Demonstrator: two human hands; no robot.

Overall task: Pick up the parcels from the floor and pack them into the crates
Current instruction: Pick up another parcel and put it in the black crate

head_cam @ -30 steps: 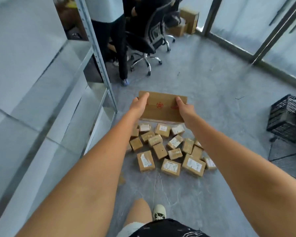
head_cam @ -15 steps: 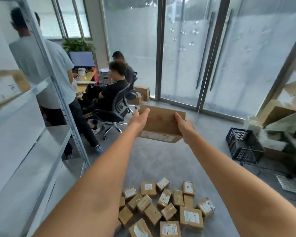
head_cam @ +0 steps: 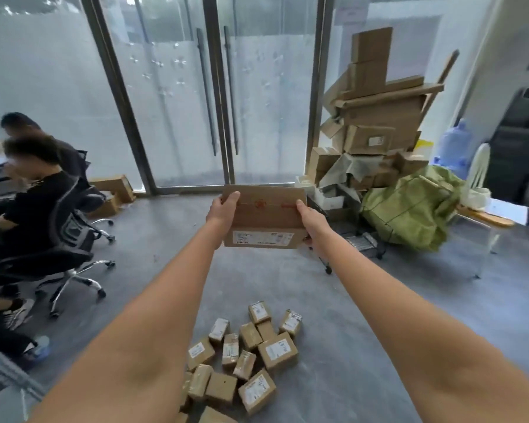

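Held parcel (head_cam: 264,213): brown cardboard, red stamp on clear tape, white label with red marks on its near face. Floor parcels (head_cam: 242,355): brown, white labels. Floor (head_cam: 333,288): mottled grey. Sack (head_cam: 409,209): olive green. Water bottle (head_cam: 454,145): pale blue. Office chair (head_cam: 71,236): black, chrome base. Doors (head_cam: 220,87): frosted white, dark frames.

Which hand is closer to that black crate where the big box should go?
Right, probably. Both hands hold the big box: left hand on its left end, right hand on its right end. The black crate shows just behind the right hand, so that side leads.
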